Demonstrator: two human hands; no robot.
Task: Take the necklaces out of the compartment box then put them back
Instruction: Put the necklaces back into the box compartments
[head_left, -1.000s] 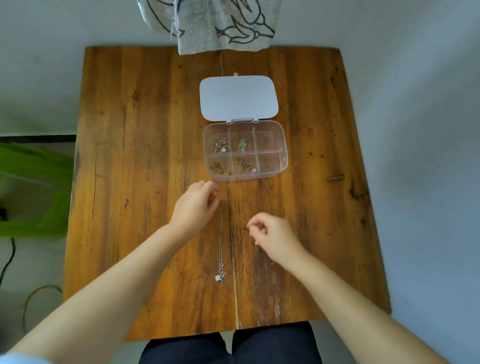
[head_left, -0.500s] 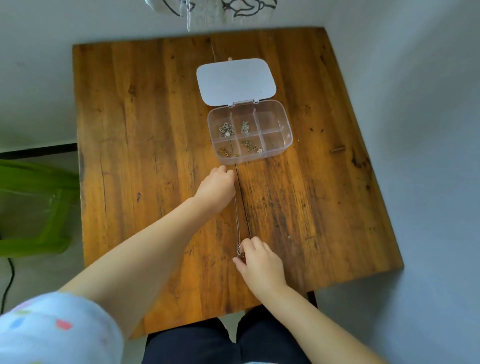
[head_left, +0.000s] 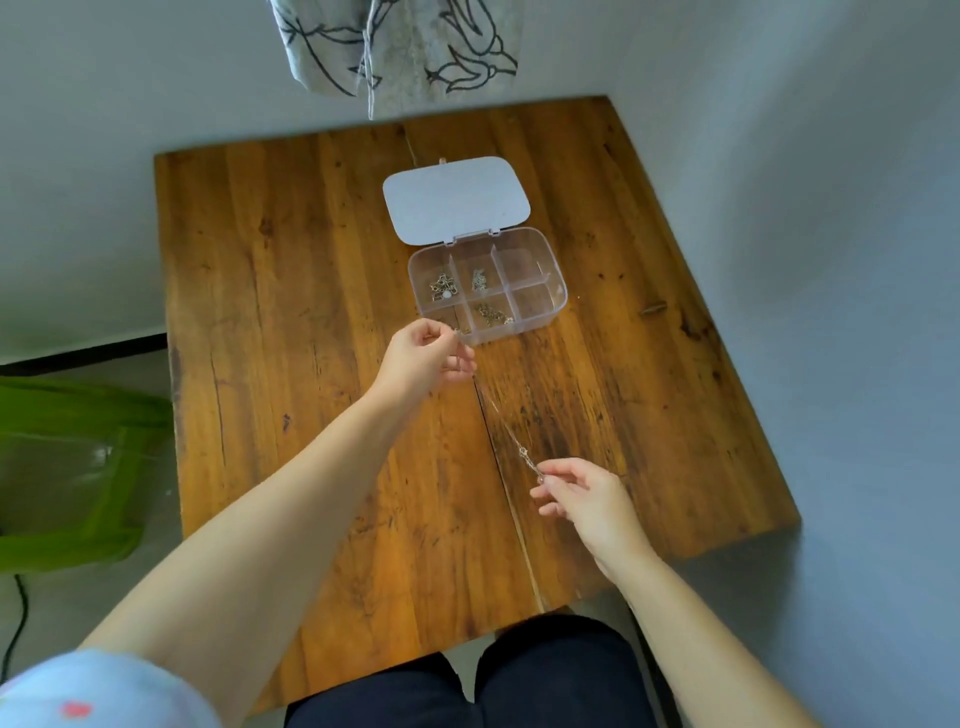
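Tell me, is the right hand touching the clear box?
Apart. The head view shows the right hand pinching the necklace low on the table, with bare wood between it and the compartment box.

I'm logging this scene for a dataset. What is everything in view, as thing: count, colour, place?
table: 1, brown wood, centre
compartment box: 1, clear, lid open, far part of the table
necklaces in the box: at least 3 small heaps, metallic, left and middle compartments
necklace: 1, thin, stretched between both hands
patterned cloth: 1, pale with black lines, hanging beyond the table
green object: 1, floor at left
left hand: 1, pinching the necklace's far end
right hand: 1, pinching its near end
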